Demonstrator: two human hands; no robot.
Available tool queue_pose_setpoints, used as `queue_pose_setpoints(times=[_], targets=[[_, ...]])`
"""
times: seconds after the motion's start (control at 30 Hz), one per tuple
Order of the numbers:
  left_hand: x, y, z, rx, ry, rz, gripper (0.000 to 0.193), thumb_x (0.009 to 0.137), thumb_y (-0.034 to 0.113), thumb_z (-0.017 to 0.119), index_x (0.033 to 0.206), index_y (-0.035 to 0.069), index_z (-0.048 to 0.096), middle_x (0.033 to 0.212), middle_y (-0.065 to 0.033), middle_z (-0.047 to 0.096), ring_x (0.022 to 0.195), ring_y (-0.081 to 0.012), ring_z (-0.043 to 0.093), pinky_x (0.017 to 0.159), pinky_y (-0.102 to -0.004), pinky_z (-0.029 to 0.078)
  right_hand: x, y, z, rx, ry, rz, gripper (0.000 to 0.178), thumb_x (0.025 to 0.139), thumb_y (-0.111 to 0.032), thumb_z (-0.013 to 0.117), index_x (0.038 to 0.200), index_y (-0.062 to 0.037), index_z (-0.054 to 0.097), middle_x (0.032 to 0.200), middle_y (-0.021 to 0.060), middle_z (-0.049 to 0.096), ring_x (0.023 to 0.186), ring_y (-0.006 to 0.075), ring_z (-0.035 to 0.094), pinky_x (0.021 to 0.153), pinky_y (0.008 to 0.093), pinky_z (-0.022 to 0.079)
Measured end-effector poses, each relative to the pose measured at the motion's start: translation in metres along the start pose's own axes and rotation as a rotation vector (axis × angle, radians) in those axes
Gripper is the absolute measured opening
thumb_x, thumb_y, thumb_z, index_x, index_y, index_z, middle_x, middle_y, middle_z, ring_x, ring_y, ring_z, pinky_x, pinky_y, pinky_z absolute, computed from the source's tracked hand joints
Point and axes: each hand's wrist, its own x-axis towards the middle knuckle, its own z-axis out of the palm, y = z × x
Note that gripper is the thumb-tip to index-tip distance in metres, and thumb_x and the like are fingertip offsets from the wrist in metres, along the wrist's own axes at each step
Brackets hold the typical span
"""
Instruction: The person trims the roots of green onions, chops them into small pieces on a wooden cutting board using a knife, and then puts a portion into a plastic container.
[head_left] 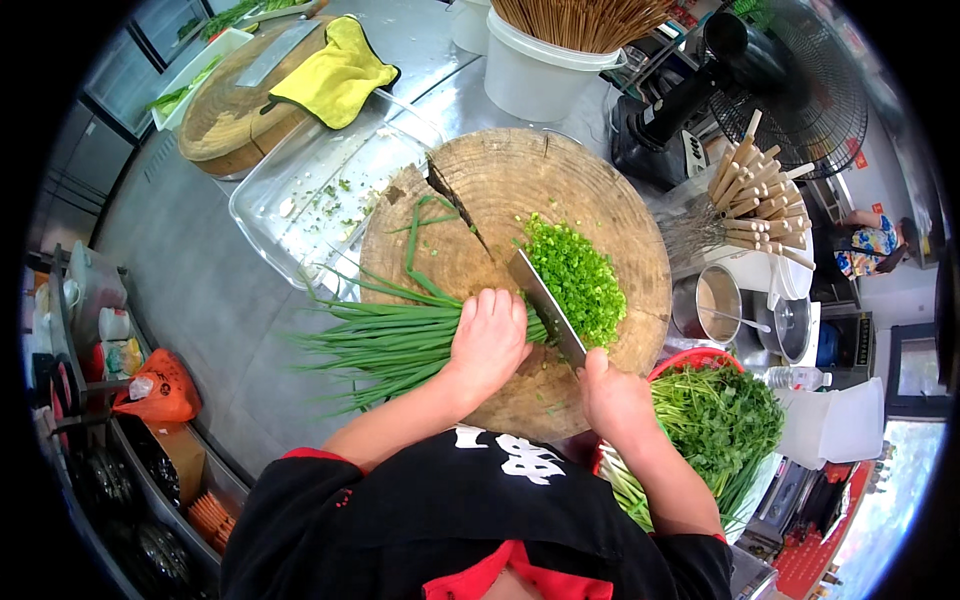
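Note:
A bunch of green onions [385, 335] lies across a round wooden chopping block [480, 170], its long leaves hanging past the left edge. My left hand [490, 335] presses down on the bunch with its fingers closed round it. In my right hand [614, 398] is the handle of a cleaver [550, 308], whose blade stands at the cut end of the bunch, close to my left fingers. Right of the blade is a heap of chopped green onion [575, 278]. A loose green leaf [415, 240] rests near the crack in the block.
Left of the block sits a clear plastic tray [262, 225] with green scraps. Beyond are another block [215, 120] and a yellow cloth [340, 75]. At right are wooden-handled strainers [760, 200], a black fan [740, 80], a steel pot [705, 308] and a basket of leafy herbs [720, 420].

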Motion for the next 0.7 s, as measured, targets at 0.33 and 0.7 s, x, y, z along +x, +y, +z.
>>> queue_pose_setpoints(times=[0.33,0.7], targets=[[0.024,0.005,0.010,-0.093,0.080,0.013,0.065,0.065,0.031,0.079,0.111,-0.005,0.052,0.101,-0.0145,0.051,0.096,-0.0284,0.049,0.084,-0.0368,0.042,-0.011,0.013,-0.019,0.114,0.193,-0.018,0.021,0.091,-0.018,0.054,0.090,-0.0019,0.041,0.061,0.0214,0.060,0.052,0.0413,0.059,0.048,0.0508,0.046],[0.017,0.002,-0.006,0.011,0.123,0.001,0.076,0.065,0.035,0.078,0.121,-0.008,0.048,0.108,-0.0167,0.052,0.100,-0.0287,0.048,0.090,-0.0400,0.039,-0.018,0.002,-0.013,0.066,0.046,0.034,0.022,0.092,-0.020,0.052,0.090,-0.0019,0.041,0.060,0.0200,0.059,0.052,0.0410,0.059,0.048,0.0511,0.047]])
